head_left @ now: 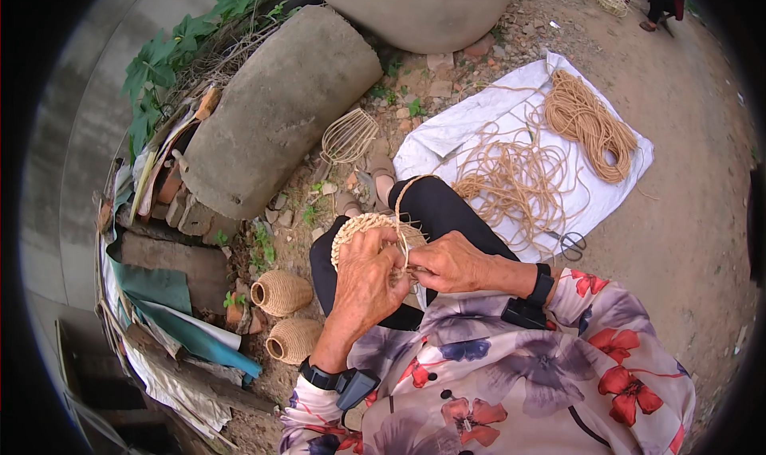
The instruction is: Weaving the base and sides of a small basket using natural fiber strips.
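Observation:
A partly woven basket [348,230] of pale straw-coloured cord rests on my lap, its thin frame wires showing on the right side. My left hand [369,270] is wrapped over the woven part and grips it. Close beside it, the fingers of my right hand [448,263] are pinched at the basket's edge, where a strand of cord [400,216] rises in a loop and runs back over my knee. The pinched fingertips are partly hidden, but the cord passes into them.
Two finished woven pots [281,293] lie on the ground at left. A bare wire frame [349,136] sits beyond my feet. On a white sheet [447,140] are loose cord [519,180], a coiled bundle [590,124] and scissors [572,246]. A concrete slab [279,112] stands far left; another person [662,0] is far right.

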Demonstrator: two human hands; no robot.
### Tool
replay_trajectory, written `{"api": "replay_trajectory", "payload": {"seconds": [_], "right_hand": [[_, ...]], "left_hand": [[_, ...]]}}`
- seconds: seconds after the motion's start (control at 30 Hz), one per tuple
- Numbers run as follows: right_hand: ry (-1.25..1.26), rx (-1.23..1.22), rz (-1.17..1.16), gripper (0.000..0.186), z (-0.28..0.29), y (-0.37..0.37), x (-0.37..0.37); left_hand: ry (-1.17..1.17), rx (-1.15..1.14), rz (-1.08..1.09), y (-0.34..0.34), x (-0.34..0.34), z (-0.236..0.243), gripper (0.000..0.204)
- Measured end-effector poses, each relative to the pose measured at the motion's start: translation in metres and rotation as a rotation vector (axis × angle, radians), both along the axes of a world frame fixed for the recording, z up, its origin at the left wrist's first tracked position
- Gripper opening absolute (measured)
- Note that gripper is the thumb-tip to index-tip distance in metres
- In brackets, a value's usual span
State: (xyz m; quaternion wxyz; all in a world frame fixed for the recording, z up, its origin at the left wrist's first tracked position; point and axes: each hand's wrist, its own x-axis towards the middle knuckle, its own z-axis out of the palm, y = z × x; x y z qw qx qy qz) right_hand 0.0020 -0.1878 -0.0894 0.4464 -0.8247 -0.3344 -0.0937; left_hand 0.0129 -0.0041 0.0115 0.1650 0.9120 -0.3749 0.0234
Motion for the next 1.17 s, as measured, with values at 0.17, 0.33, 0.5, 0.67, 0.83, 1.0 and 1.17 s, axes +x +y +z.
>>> {"api": "replay_trajectory", "payload": {"seconds": [0.17, 0.33, 0.5, 0.67, 0.83, 1.0, 1.17], "right_hand": [[-0.195, -0.027, -0.188, 0.020, -0.002, 0.006, -0.011], [0.142, 0.133, -0.147, 0.016, 0.005, -0.005, -0.011], [0.463, 0.350, 0.078, 0.019, -0.005, -0.024, -0.005], [0.778, 0.482, 0.191, 0.017, 0.022, -0.028, -0.004], [1.045, 0.800, 0.290, 0.018, 0.019, -0.026, -0.015], [1.048, 0.682, 0.302, 0.022, 0.021, -0.043, -0.032], [0.950, 0.344, 0.274, 0.023, 0.042, -0.069, -0.035]], "left_hand": [[-0.054, -0.083, 0.024, 0.001, -0.001, -0.016, 0.022], [-0.085, -0.255, 0.046, 0.007, -0.006, -0.026, 0.025], [-0.084, -0.215, 0.012, 0.004, -0.008, -0.029, 0.026], [-0.111, -0.230, 0.031, 0.000, -0.011, -0.025, 0.026], [-0.103, -0.288, -0.003, 0.002, -0.009, -0.025, 0.027], [-0.120, -0.298, -0.051, 0.005, -0.010, -0.030, 0.026], [-0.209, -0.192, -0.016, 0.002, -0.011, -0.033, 0.028]]}}
